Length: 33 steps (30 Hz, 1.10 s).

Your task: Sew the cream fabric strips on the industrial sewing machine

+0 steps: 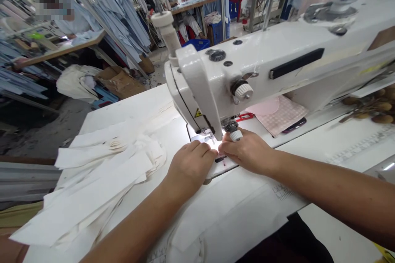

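At the needle end of the sewing machine (259,63), left hand (190,165) and right hand (248,148) curl — whether pinching anything, I cannot tell. White fabric pieces (98,195) lie left of it on the counter (123,111) — pink checked cloth (279,117) under its arm.

Two grips (189,164) (248,150), one near sewing machine (259,57)

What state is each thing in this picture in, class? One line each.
Left grip: fingers curled; anything held is hidden.
Right grip: fingers bent inward; anything held is hidden.
Sewing machine: standing on the table.
Needle area: brightly lit.
White cloth pieces: loosely piled, overlapping.
Pink checked cloth: lying partly over a dark object.
Blue garments: hanging.
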Tool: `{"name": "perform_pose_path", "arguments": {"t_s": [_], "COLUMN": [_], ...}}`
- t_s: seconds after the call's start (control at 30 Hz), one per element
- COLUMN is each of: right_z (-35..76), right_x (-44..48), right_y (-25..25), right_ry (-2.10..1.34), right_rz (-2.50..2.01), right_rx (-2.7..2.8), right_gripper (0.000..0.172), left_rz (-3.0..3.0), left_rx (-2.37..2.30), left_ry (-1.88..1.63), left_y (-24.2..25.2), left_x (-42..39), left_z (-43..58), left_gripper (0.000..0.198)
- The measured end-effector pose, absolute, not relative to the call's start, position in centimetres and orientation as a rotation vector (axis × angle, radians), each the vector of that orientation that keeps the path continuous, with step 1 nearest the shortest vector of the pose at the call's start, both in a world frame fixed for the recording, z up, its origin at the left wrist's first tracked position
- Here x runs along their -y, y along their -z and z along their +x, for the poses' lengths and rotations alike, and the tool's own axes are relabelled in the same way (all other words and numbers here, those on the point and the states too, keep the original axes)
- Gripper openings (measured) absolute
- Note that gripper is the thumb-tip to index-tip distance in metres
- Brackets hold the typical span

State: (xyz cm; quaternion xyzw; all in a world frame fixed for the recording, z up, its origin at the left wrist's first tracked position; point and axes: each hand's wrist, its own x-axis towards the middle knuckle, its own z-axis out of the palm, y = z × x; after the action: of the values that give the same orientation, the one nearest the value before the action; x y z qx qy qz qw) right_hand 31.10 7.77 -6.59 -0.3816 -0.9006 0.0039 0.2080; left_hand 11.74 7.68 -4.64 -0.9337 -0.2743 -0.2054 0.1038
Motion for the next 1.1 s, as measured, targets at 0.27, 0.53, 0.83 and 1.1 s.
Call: {"name": "perform_pose_path", "arguments": {"t_s": [0.27,0.53,0.83,1.1], "right_z": [31.9,31.9,31.5,31.2], "right_x": [-7.1,-7.0,-7.6,-7.9], "right_y": [5.9,5.7,6.0,6.2], "right_ry": [-0.049,-0.051,-0.015,0.088], "right_rz": [-0.874,-0.874,-1.001,-1.11], "right_rx": [2.615,2.596,2.53,2.508], "right_gripper": [0.017,0.016,0.018,0.021], "left_rz": [-2.941,-2.966,-2.886,-2.839], "left_rx": [0.79,0.759,0.699,0.735], "left_ry": [0.586,0.542,0.642,0.754], "left_y": [4.8,5.1,4.7,5.1], "left_x": [-7.0,-7.1,-8.5,-9.4], "left_z": [11.5,11.0,10.7,10.3], "left_gripper": [0.019,0.019,0.015,0.016]}}
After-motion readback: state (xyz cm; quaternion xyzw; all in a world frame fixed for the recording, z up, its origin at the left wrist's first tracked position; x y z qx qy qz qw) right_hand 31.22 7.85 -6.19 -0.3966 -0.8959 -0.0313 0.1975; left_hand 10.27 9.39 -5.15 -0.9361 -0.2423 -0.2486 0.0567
